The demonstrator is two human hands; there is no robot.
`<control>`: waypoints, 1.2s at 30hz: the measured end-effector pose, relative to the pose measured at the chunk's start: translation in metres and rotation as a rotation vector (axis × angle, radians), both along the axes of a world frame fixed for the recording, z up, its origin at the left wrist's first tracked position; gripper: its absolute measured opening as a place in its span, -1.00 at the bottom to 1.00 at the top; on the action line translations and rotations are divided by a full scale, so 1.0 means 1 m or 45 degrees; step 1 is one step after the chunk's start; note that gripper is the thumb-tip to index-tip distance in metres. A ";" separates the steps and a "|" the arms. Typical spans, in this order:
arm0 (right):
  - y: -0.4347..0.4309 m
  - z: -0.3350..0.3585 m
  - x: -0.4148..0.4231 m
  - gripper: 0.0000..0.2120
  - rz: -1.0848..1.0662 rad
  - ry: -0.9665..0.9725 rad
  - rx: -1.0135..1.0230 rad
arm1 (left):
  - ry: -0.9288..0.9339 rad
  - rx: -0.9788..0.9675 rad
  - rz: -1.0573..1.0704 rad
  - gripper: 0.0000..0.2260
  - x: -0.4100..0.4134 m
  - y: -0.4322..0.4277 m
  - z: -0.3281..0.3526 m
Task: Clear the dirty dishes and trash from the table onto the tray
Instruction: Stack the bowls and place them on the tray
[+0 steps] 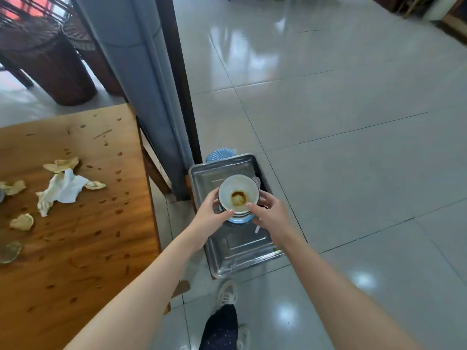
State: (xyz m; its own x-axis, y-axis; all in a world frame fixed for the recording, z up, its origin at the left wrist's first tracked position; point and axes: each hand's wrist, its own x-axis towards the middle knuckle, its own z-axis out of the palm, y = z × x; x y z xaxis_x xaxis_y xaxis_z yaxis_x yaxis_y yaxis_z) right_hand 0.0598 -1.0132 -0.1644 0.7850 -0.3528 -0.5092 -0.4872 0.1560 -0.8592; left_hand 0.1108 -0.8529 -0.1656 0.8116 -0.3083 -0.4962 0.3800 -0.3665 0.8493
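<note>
The wooden surface (96, 223) on my left is far from cleared. It carries a crumpled white tissue (67, 189), several yellowish scraps (22, 221) around it, a clear glass dish (10, 251) at its near left edge, and a scatter of small brown spots. The metal tray (242, 248) sits low to the right of the surface. Apart from what I am holding, its bare bottom shows nothing else, so I judge this the first load.

Over its middle is the stack of bowls (237, 195). The top one is white with a brown sauce stain in its bottom, and the lowest is blue. Whether the stack rests on the tray yet I cannot tell.

My left grip (211, 214) curls round the stack's left side and my right grip (271, 212) round its right, both holding it. A blue fluted dish (219, 155) peeks from behind the tray's far rim. A white spoon handle (257, 229) pokes out under my right grip.
</note>
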 end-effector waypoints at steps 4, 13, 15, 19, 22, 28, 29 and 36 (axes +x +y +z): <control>-0.012 -0.025 0.023 -0.54 0.048 0.038 0.011 | 0.049 -0.040 0.039 -0.34 0.015 -0.009 -0.020; -0.034 -0.070 0.092 -0.55 0.112 0.110 -0.049 | 0.160 -0.089 0.080 -0.41 0.083 -0.028 -0.072; -0.038 -0.081 0.108 -0.51 0.126 0.119 -0.052 | 0.175 -0.097 0.093 -0.40 0.099 -0.034 -0.083; -0.050 -0.104 0.139 -0.53 0.140 0.137 -0.042 | 0.203 -0.091 0.116 -0.40 0.129 -0.045 -0.106; -0.061 -0.124 0.163 -0.53 0.183 0.143 -0.053 | 0.184 -0.064 0.107 -0.39 0.154 -0.055 -0.123; -0.082 -0.177 0.207 -0.57 0.231 0.111 -0.038 | 0.181 -0.029 0.105 -0.33 0.192 -0.073 -0.169; -0.086 -0.187 0.212 -0.55 0.251 0.116 -0.041 | 0.184 -0.021 0.106 -0.34 0.197 -0.075 -0.178; -0.105 -0.246 0.235 -0.48 0.270 0.199 -0.036 | 0.254 -0.035 0.117 -0.36 0.220 -0.094 -0.235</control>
State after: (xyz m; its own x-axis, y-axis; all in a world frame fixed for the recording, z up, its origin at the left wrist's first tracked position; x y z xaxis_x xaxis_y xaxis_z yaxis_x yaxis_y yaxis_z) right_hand 0.2951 -1.1177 -0.4104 0.7556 -0.2042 -0.6223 -0.6335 0.0134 -0.7736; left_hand 0.3304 -0.9465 -0.4003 0.7235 -0.2532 -0.6422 0.5725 -0.2998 0.7631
